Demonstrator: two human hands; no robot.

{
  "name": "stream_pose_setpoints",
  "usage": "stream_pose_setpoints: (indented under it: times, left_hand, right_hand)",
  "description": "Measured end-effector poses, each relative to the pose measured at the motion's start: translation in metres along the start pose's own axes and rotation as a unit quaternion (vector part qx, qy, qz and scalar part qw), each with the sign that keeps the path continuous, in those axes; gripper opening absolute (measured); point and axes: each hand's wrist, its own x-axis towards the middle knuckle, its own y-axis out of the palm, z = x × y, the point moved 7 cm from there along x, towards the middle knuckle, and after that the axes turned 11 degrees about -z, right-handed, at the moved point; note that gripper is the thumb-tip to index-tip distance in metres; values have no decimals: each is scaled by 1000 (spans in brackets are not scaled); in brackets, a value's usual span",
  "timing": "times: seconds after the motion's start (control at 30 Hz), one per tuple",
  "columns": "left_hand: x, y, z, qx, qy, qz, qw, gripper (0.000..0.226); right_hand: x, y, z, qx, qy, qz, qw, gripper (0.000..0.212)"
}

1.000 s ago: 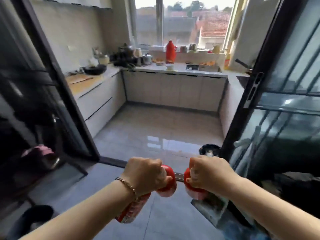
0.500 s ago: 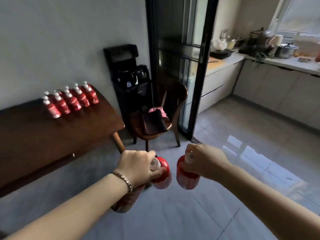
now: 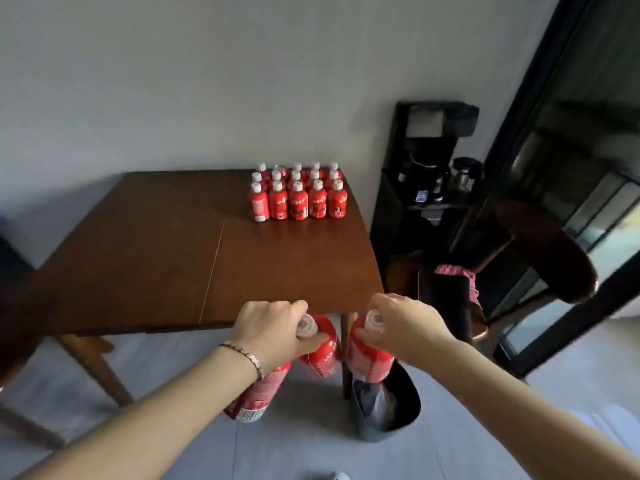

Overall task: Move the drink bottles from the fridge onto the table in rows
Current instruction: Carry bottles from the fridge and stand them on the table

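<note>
At the near edge of the counter [image 3: 242, 258] we now face the rows [image 3: 297, 194], after turning from the kitchen door. Our left hand [image 3: 273, 329] clamps two bottles [image 3: 320, 351], our right hand [image 3: 401, 325] one bottle [image 3: 370, 362]; all hang caps up, long axes tilted off vertical, ready to join the rows.
</note>
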Motion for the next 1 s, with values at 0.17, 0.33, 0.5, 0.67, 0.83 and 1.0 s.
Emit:
stream_pose_setpoints:
  times: [0.17,0.33,0.5,0.67,0.83,1.0]
  left_hand:
    - [67,13,59,8,-91,-22,996,48]
    - [122,39,122,-3,-137,-8,990,46]
    - [173,87,190,-19,-135,26,990,43]
    - [230,137,254,-38,-116,72,990,42]
    - [281,173,292,-58,-80,94,991,42]
    - [310,204,313,-77,-71,94,990,46]
  right_hand:
    - [107,16,7,17,-40,33,999,39]
    - [200,44,18,40,-30,56,997,39]
    - [287,83,29,46,2,71,996,35]
    - [365,128,36,72,76,75,992,28]
    - [423,166,34,117,171,58,977,30]
    - [473,193,24,136,219,43,965,32]
